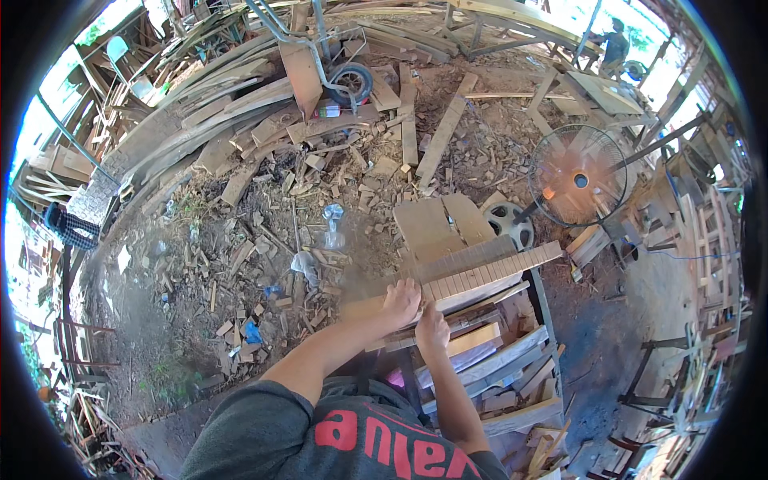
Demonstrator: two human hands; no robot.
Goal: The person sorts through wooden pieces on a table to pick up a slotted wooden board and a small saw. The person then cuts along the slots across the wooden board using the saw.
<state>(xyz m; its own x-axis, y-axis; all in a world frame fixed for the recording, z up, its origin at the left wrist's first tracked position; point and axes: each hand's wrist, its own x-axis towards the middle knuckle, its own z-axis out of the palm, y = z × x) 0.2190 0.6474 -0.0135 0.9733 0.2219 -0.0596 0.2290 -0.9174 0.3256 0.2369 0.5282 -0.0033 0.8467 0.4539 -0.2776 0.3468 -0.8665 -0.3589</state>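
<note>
A long wooden board, crossed by evenly spaced narrow grooves, lies slantwise on a wooden bench in front of me. My left hand is at the board's left end, palm down with its fingers bent; whether they grip anything is hidden. Close beside it, my right hand is closed at the board's near edge, its thumb uppermost against the wood. Left of my hands, a pale stretch of wood looks blurred. Behind the grooved board is a darker ridged strip, partly covered by it.
Wood pieces fill the rack below the bench. A spinning pedestal fan stands at right, by a slotted wheel-like disc. Offcuts litter the ground. A wheelbarrow and stacked planks lie beyond; a person is far off.
</note>
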